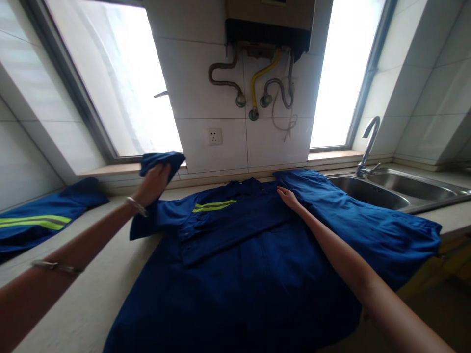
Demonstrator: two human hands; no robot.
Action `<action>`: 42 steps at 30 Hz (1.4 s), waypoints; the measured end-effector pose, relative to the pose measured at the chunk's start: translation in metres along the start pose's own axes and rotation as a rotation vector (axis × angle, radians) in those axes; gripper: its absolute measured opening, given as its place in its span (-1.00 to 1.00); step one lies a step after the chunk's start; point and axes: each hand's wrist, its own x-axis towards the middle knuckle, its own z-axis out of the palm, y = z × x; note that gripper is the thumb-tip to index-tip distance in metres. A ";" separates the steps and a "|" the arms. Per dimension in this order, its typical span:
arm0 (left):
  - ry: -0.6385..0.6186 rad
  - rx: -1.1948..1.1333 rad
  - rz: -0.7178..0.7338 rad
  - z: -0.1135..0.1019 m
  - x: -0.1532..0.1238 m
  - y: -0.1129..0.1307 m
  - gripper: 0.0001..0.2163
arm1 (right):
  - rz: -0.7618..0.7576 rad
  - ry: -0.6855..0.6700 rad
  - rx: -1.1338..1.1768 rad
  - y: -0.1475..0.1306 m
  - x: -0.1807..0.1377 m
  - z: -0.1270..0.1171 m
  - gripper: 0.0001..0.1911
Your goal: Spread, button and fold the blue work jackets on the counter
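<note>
A dark blue work jacket (243,264) lies spread over the counter, with yellow-green reflective stripes on its upper left part. My left hand (156,184) is closed round a bunched end of blue cloth, which looks like the jacket's sleeve (162,159), and holds it up off the counter before the left window. Flat on the jacket near its collar end rests my right hand (287,197), fingers stretched out. To the right of that hand, more blue cloth (353,215) reaches toward the sink and hangs over the counter's front edge.
Another blue garment with reflective stripes (37,223) lies at the far left of the counter (88,274). A steel double sink (415,189) with a tap (368,142) is at right. A water heater (270,27) with hoses hangs on the tiled wall above a socket (214,137).
</note>
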 end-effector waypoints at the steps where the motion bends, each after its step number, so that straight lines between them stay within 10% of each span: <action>1: -0.036 -0.026 0.025 0.012 0.000 0.019 -0.58 | 0.049 -0.018 0.186 -0.004 -0.002 -0.004 -0.39; 6: -0.555 -0.048 0.535 0.080 -0.036 0.104 -0.18 | 0.321 -0.403 0.684 -0.017 -0.014 -0.031 -0.15; 10: -0.737 0.170 0.515 0.103 -0.067 0.099 -0.10 | 0.435 -0.509 0.716 -0.018 -0.016 -0.037 -0.15; 19: -0.407 0.295 0.101 0.120 -0.076 -0.021 -0.20 | 0.135 -0.359 0.104 -0.040 -0.024 -0.007 -0.43; 26: -0.512 0.167 -0.039 0.108 -0.064 -0.095 -0.01 | -0.260 -0.287 -0.364 -0.041 -0.025 0.023 -0.62; 30: -0.506 0.084 -0.170 0.093 -0.066 -0.127 0.00 | -0.192 -0.325 -0.286 -0.035 -0.022 0.025 -0.68; 36: -0.699 -0.234 -0.428 0.095 -0.077 -0.117 -0.51 | 0.008 -0.367 -0.023 -0.039 -0.023 0.005 -0.68; 42: -0.596 -0.152 -0.218 0.101 -0.078 -0.094 -0.47 | 0.137 -0.358 -0.042 -0.031 -0.020 -0.030 -0.71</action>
